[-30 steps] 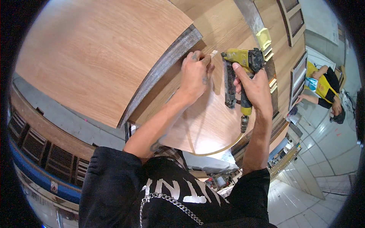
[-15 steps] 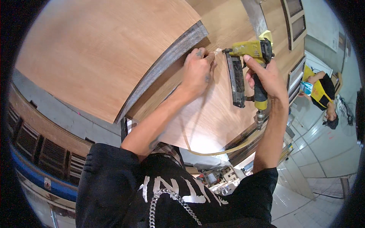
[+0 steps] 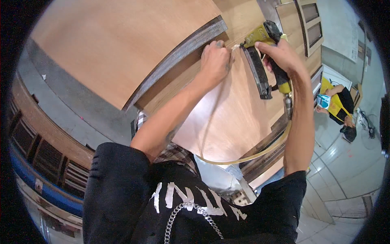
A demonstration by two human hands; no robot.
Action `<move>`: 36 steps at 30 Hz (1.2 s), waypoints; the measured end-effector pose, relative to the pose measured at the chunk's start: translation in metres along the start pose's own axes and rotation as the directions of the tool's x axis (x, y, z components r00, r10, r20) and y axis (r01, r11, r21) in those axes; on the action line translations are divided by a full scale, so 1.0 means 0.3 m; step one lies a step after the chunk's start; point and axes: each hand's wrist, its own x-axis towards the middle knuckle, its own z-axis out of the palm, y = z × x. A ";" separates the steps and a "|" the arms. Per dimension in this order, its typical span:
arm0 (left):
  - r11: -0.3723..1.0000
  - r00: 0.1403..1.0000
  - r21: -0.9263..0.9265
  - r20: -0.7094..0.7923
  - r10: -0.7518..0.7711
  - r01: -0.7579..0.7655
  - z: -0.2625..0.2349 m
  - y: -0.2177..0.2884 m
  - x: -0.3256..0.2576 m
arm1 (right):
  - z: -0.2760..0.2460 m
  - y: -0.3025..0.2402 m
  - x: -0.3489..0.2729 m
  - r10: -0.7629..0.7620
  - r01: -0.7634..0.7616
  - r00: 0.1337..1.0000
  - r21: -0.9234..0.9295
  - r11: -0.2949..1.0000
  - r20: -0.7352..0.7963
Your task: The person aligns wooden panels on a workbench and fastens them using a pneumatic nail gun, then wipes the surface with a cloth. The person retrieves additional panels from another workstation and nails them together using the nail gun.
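Observation:
My right hand grips the handle of a yellow and black nail gun. The tool's nose points left, close to the fingers of my left hand. Those fingers are curled down against the wood beside a dark-edged board; whatever they pinch is hidden beneath them. A pale scrap shows between the hand and the nose. Below both hands lies a light wooden panel, and a larger wood panel rises on the left. From the tool's coupling a yellowish air hose curves toward my body.
On the right, a person in a yellow apron is on the tiled floor, holding a light-blue item. Framed wooden panels stand at the far right of the work. Dark slatted panels lie along the left.
My right hand has lifted the nail gun slightly and tilted it, its handle swinging right. My left hand has shifted a little but stays by the dark-edged board. The view has moved slightly.

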 end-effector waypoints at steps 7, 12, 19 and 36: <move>0.896 0.981 0.419 0.057 -0.187 0.146 -0.277 -0.064 -0.461 | 0.108 0.188 -0.270 -0.105 0.117 0.988 0.108 0.987 -0.115; 0.898 0.905 0.195 -0.249 -0.344 0.395 -0.435 -0.076 -0.836 | 0.281 0.314 -0.544 -0.109 0.113 0.993 0.114 0.987 -0.036; 0.755 0.774 -0.572 -0.302 -0.557 0.319 -0.287 -0.186 -0.740 | 0.420 0.141 -0.663 -0.183 0.182 0.979 0.026 0.983 0.087; 0.639 0.693 -0.685 -0.271 -0.668 0.349 -0.182 -0.175 -0.679 | 0.675 -0.363 -0.436 -0.172 0.259 0.960 -0.459 0.850 0.223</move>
